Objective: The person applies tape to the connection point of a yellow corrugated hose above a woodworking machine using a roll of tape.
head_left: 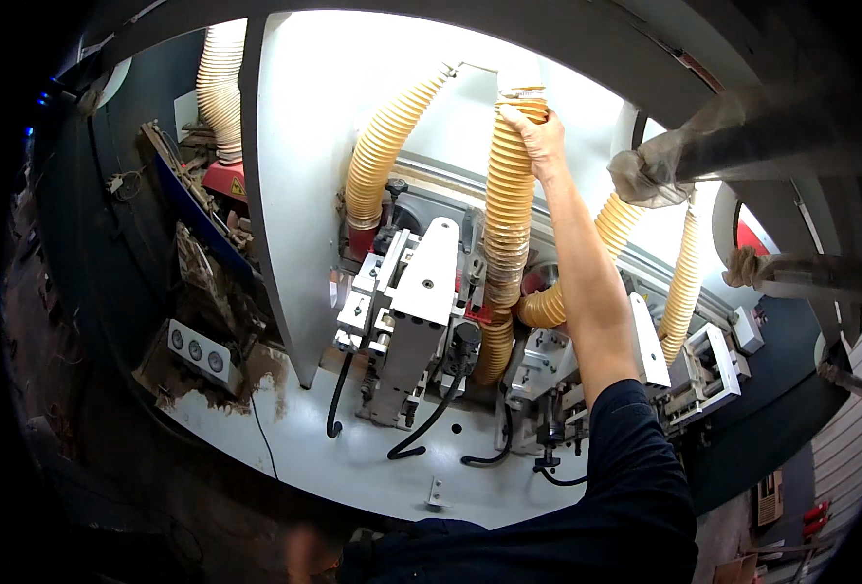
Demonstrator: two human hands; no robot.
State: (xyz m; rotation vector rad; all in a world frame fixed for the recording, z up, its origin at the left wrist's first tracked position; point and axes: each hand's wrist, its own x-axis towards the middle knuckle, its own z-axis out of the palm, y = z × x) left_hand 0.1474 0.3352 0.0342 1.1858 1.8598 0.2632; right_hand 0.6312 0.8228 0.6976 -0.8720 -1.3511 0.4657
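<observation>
My right hand (538, 141) is wrapped round the upper part of a ribbed yellow hose (509, 185), close to its metal clamp (523, 93). The thumb lies across the hose's left side. This hose runs down behind a white and grey machine unit (429, 282), joining darker yellow ribbed sections. At the lower edge, a blurred skin-toned shape looks like my left hand (304, 553). Its fingers cannot be made out.
Another yellow hose (389, 146) curves down at the left, and a thinner hose (682, 282) hangs at the right. Black cables (431, 420) loop over the white machine bed (353, 467). Plastic-wrapped pipes (645, 175) jut in from the right. Round gauges sit on a box (202, 354).
</observation>
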